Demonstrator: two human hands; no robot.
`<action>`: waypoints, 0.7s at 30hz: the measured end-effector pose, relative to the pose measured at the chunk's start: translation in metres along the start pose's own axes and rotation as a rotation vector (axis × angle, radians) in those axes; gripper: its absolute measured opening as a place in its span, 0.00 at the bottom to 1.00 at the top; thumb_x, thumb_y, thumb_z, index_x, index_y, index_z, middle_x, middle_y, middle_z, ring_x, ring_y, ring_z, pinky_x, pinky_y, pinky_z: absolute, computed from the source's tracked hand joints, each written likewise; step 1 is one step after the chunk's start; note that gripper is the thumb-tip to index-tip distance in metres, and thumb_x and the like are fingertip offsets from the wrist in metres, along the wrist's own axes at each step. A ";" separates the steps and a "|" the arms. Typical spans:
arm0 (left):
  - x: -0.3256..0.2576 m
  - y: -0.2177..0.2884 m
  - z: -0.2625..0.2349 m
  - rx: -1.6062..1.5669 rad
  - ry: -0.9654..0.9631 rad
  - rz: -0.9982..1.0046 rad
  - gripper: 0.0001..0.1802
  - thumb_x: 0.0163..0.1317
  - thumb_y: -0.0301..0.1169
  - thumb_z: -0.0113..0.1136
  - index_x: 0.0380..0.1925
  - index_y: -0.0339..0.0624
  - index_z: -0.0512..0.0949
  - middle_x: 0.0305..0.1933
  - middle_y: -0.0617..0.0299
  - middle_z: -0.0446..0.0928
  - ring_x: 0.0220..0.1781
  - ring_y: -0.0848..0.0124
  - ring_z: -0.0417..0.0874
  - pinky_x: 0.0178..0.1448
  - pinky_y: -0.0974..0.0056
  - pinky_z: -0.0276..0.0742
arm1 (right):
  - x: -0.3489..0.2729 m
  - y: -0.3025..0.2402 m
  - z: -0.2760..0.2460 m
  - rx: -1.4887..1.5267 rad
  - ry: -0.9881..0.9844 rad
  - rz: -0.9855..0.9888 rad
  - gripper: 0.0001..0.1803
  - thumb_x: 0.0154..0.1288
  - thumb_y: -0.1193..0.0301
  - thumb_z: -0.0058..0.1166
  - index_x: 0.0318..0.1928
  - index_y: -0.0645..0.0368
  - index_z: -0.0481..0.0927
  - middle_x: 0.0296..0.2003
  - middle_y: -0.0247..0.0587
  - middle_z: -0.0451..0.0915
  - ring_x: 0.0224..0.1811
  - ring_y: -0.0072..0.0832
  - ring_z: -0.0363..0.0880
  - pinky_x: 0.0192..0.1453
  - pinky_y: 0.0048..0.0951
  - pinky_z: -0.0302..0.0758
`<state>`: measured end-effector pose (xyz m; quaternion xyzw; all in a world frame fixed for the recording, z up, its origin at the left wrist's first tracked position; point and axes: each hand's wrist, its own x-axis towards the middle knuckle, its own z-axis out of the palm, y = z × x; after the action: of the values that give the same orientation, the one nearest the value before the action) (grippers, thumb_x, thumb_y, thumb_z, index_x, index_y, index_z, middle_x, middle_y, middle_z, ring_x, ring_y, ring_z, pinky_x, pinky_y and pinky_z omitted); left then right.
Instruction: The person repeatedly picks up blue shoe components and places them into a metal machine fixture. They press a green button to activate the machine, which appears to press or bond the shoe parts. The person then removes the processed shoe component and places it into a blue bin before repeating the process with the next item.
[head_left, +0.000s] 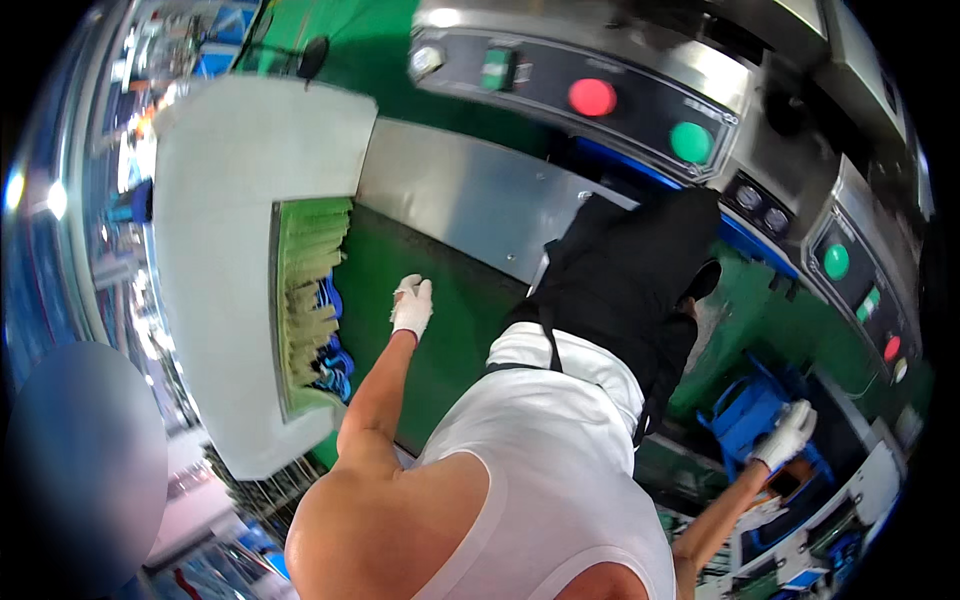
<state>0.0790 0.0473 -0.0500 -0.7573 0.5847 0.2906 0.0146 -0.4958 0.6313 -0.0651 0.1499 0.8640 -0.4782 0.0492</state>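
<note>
Green floor (pixel 460 335), cloth-gloved right hand (pixel 788 436), blue frame (pixel 738 408)

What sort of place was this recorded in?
Probably a factory floor: there is a control panel with red and green buttons, a pale machine housing with a green strip curtain across its opening, and a green floor.

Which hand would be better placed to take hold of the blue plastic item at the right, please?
Likely the right hand: it is close beside the blue plastic item, though contact is unclear. The left hand hangs over the green floor, away from it.
</note>
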 end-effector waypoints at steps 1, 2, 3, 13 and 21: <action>0.014 -0.048 0.002 0.089 0.046 -0.052 0.27 0.74 0.44 0.61 0.67 0.40 0.75 0.51 0.50 0.86 0.51 0.56 0.88 0.59 0.52 0.83 | 0.013 0.029 0.017 -0.165 -0.274 -0.076 0.25 0.78 0.58 0.63 0.63 0.66 0.79 0.49 0.48 0.83 0.49 0.30 0.82 0.54 0.33 0.85; 0.006 -0.056 -0.004 0.046 0.063 -0.106 0.29 0.73 0.45 0.61 0.67 0.41 0.74 0.55 0.47 0.85 0.61 0.50 0.85 0.68 0.48 0.77 | -0.028 0.009 0.070 0.062 -0.160 0.020 0.28 0.78 0.58 0.63 0.67 0.65 0.77 0.49 0.46 0.83 0.49 0.31 0.82 0.52 0.34 0.85; -0.002 -0.069 -0.011 0.086 0.144 -0.108 0.31 0.71 0.46 0.63 0.67 0.40 0.75 0.62 0.45 0.82 0.62 0.50 0.84 0.67 0.48 0.78 | -0.049 -0.010 0.098 0.103 -0.270 0.095 0.30 0.77 0.60 0.64 0.71 0.62 0.73 0.54 0.46 0.84 0.53 0.36 0.85 0.54 0.36 0.85; 0.000 -0.251 -0.143 0.151 0.705 -0.854 0.41 0.66 0.56 0.64 0.69 0.35 0.74 0.66 0.40 0.80 0.65 0.41 0.82 0.68 0.41 0.78 | -0.053 -0.091 0.194 -0.655 -0.667 -0.061 0.29 0.82 0.50 0.50 0.64 0.63 0.80 0.48 0.51 0.89 0.40 0.34 0.90 0.41 0.36 0.88; 0.027 -0.407 -0.179 -0.540 0.716 -0.775 0.39 0.67 0.55 0.65 0.69 0.38 0.76 0.67 0.47 0.81 0.66 0.53 0.82 0.59 0.53 0.86 | 0.049 -0.121 0.143 -1.226 -0.592 -0.647 0.20 0.80 0.62 0.51 0.66 0.54 0.80 0.57 0.48 0.83 0.56 0.41 0.82 0.60 0.43 0.79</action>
<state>0.5224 0.0876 -0.0424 -0.9434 0.1393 0.1290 -0.2718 -0.5873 0.4611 -0.0553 -0.3003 0.9270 0.0772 0.2111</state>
